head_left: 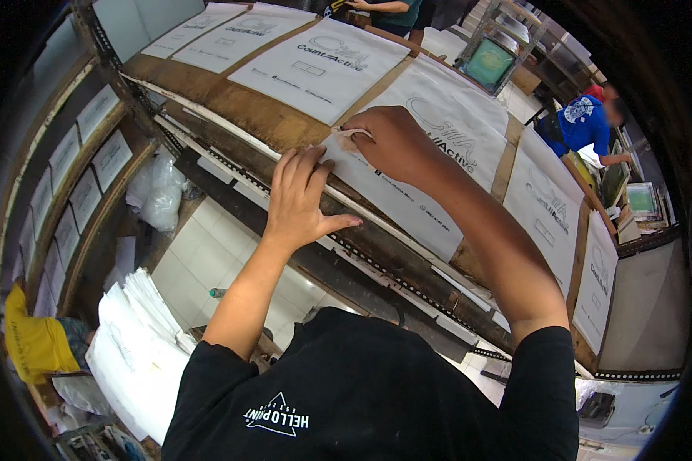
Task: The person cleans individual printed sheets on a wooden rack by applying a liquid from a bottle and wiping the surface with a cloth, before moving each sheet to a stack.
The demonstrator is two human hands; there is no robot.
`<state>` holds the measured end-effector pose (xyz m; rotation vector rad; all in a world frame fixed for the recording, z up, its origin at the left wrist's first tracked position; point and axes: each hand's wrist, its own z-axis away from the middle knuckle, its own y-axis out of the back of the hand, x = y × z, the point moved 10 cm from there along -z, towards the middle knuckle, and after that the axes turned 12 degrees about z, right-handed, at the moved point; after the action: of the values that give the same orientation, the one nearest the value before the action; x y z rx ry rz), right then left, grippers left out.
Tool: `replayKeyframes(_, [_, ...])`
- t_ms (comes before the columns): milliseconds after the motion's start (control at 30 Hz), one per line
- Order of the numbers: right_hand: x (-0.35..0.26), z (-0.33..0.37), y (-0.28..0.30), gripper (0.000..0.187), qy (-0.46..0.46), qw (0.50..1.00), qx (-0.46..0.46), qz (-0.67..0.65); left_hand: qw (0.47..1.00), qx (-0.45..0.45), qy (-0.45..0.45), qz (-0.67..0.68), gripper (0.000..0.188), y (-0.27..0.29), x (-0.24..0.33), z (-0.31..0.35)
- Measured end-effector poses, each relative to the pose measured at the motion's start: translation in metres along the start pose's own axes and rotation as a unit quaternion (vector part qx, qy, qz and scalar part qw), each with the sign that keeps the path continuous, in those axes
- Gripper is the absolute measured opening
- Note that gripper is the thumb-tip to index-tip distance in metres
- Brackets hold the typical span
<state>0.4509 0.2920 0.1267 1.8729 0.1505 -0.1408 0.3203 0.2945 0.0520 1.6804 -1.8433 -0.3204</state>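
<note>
My right hand (390, 142) is closed around a pale, crumpled cloth (352, 133) at the upper left corner of a white printed sheet (407, 206). My left hand (300, 188) has its fingers spread and lies on the near edge of the brown wooden table (261, 119), just left of that corner. Dark lettering and a line drawing mark the sheet, and my right hand and forearm cover part of it. The cloth's far side is hidden in my fist.
More white printed sheets (319, 63) lie in a row along the table. A stack of white sheets (134, 346) stands at lower left, near a person in yellow (34, 334). Clear plastic bags (158, 192) sit under the left racks. Another person in blue (584, 119) works at the right.
</note>
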Motion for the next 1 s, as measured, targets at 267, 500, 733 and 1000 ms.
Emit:
replayKeyframes(267, [-0.003,-0.002,-0.03,0.018,0.047,0.993,0.045,0.1,1.0,0.017,-0.006,-0.008,0.095,-0.001,-0.003,0.0])
replayKeyframes(500, [-0.005,-0.003,-0.03,0.017,0.094,0.99,-0.047,0.097,0.999,0.038,-0.018,-0.021,0.091,-0.005,-0.008,0.001])
replayKeyframes(733, [-0.002,0.004,-0.037,0.018,0.13,0.987,-0.025,0.088,0.998,0.033,-0.019,-0.044,0.091,-0.006,-0.009,0.0])
replayKeyframes(1000, [0.002,0.047,-0.018,0.018,0.136,0.987,-0.038,0.081,0.998,0.035,-0.025,-0.047,0.09,-0.007,-0.006,0.0])
